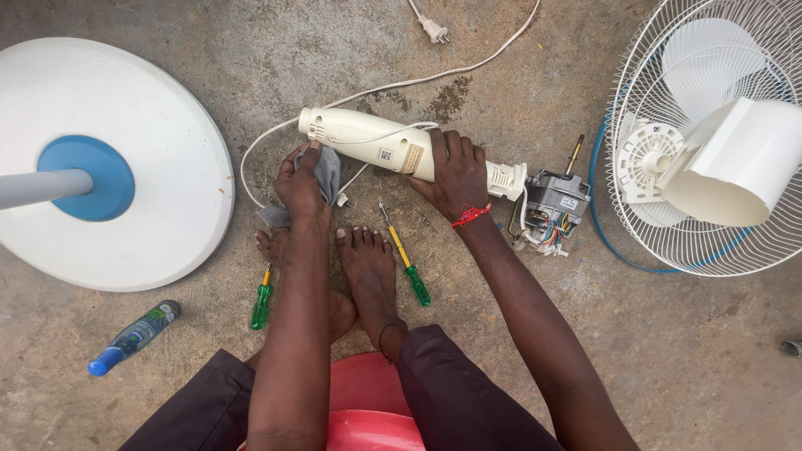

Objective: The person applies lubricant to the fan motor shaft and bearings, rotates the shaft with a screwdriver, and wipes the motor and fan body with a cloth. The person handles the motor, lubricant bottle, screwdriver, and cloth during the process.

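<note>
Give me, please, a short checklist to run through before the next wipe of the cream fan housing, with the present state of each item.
1. Plug out of any socket: ok, it lies loose on the concrete.
2. Cream housing held steady: ok, the right hand grips it near the motor.
3. Grey cloth in hand: ok, the left hand presses it against the housing.
4. Cord free of the cloth: cannot tell, it loops close behind that hand.
5. Screwdrivers away from the feet: not ok, both lie beside the toes.
</note>
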